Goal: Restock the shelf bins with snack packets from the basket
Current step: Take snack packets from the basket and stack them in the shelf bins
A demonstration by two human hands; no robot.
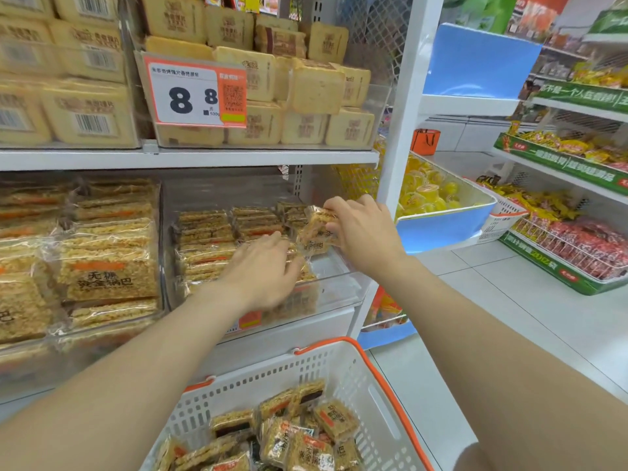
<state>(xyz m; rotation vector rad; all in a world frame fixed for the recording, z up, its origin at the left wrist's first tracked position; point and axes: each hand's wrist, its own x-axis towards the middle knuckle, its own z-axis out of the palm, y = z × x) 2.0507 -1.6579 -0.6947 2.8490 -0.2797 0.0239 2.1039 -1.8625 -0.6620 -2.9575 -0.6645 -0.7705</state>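
A white basket (370,399) with an orange rim sits low in front of me, holding several golden rice-crisp snack packets (299,433). A clear shelf bin (336,280) on the lower shelf holds rows of the same packets (204,229). My right hand (363,229) grips one packet (314,232) at the bin's right side, tilted above the bin floor. My left hand (261,266) reaches into the bin with fingers spread flat on the packets there.
A fuller bin (102,266) of the same snacks stands to the left. The upper shelf carries pale cracker packs (316,86) behind a price tag (195,93). A blue tray (445,222) of yellow jelly cups sits right of the white post.
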